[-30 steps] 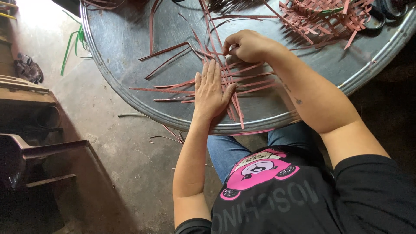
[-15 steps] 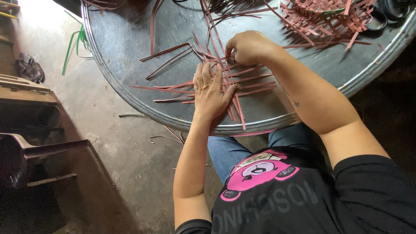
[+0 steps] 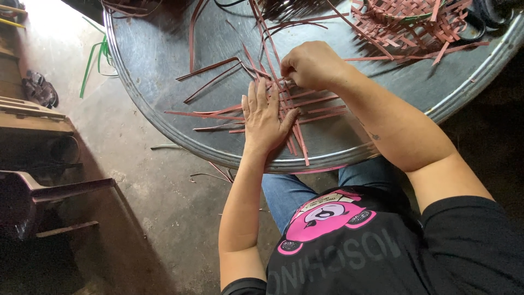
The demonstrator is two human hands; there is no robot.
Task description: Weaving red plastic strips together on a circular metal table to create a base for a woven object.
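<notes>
Red strips [image 3: 314, 104] under flat left hand [image 3: 263, 117]

Black short-sleeved shirt [image 3: 415, 257] — pink cartoon print; blue jeans [image 3: 289, 194]; bare forearms.

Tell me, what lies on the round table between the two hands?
Head view: only crossed reddish strips lie between the flat left hand and the right hand.

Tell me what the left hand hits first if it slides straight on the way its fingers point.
Probably the right hand, pinching red strips just beyond the left hand fingertips; the line may pass just beside it.
</notes>
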